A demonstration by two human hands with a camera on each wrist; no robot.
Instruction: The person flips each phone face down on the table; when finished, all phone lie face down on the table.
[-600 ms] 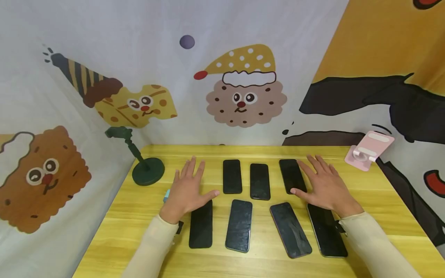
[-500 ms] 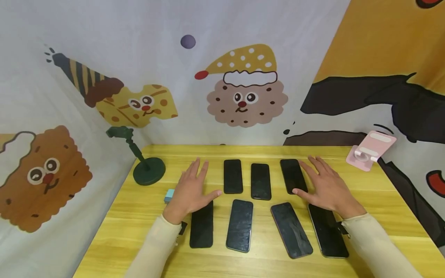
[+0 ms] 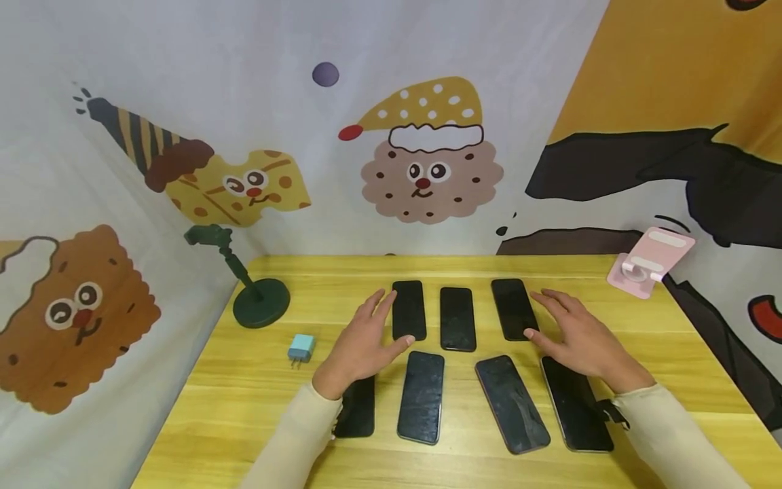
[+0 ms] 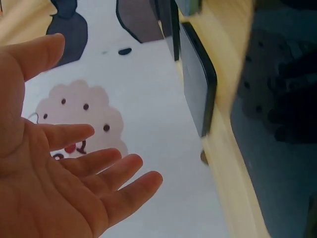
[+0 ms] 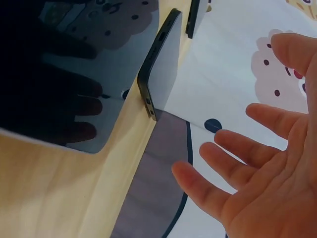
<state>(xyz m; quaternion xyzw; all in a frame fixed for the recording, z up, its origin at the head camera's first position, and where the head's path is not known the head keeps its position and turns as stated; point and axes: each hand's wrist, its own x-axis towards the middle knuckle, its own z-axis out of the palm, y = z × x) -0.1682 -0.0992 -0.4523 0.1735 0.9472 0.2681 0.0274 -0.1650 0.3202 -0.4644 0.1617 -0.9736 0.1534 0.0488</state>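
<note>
Black smartphones lie screen up on the wooden table in two rows. Three make up the back row: a left phone [image 3: 408,316], a middle phone [image 3: 457,319] and a right phone [image 3: 512,309]. My left hand [image 3: 360,343], fingers spread and holding nothing, is over the front-left phone [image 3: 360,414] and partly hides it. Beside that phone lies another front phone [image 3: 421,397]. My right hand [image 3: 583,343], also holding nothing, hovers by the far-right front phone [image 3: 574,411]. A slightly tilted phone [image 3: 512,404] lies to its left. Both wrist views show the fingers apart from the phones.
A blue charger plug [image 3: 301,347] lies left of my left hand. A dark green stand [image 3: 261,302] is at the back left of the table [image 3: 214,421]. A pink phone stand [image 3: 650,261] sits at the back right corner. Behind hangs a cartoon-printed cloth [image 3: 342,224].
My left hand has moved right, towards the left back phone, uncovering the charger plug. My right hand has shifted slightly right and towards me. The phones have stayed in place.
</note>
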